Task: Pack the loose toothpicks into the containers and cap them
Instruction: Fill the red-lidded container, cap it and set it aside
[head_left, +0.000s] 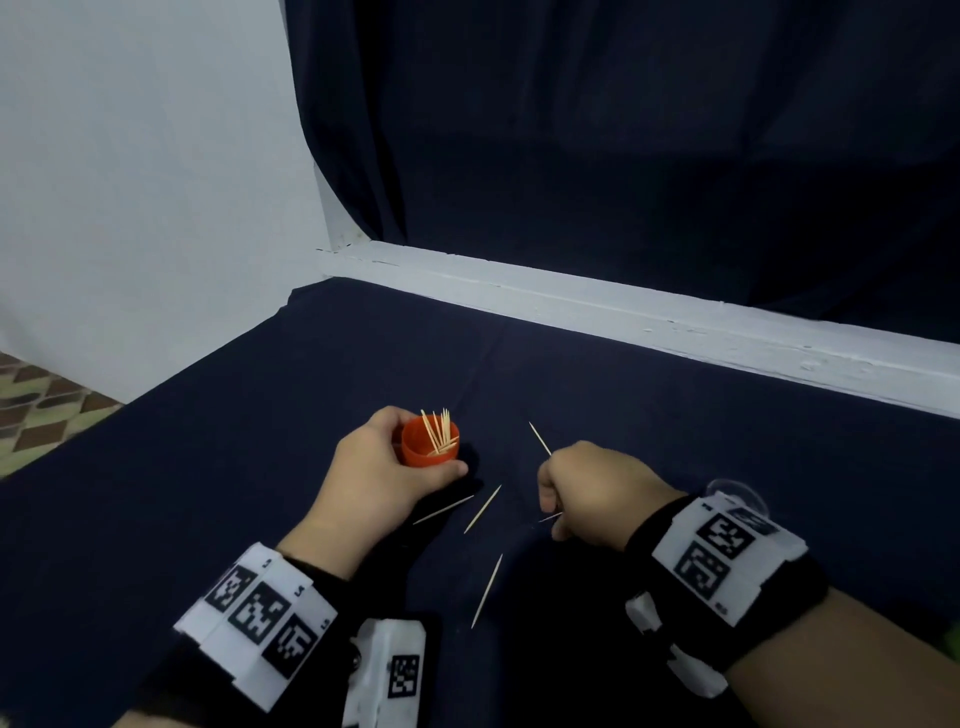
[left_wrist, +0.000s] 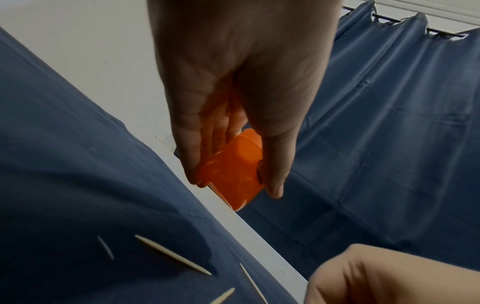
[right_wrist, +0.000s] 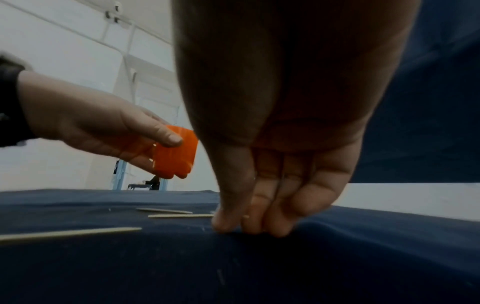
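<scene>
While the left hand grips the orange container of toothpicks, the right hand pinches one.

The tabletop, draped in a dark navy cloth, has loose toothpicks lying scattered on it.

Uncapped orange container part-filled, tilted, loose toothpicks on cloth

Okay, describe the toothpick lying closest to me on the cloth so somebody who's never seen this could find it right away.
Start at the dark blue cloth covering the table, between the left hand and the right hand. The thin pale wooden toothpick nearest the viewer lies alone, below the two side-by-side toothpicks, and points more steeply up the picture.
</scene>
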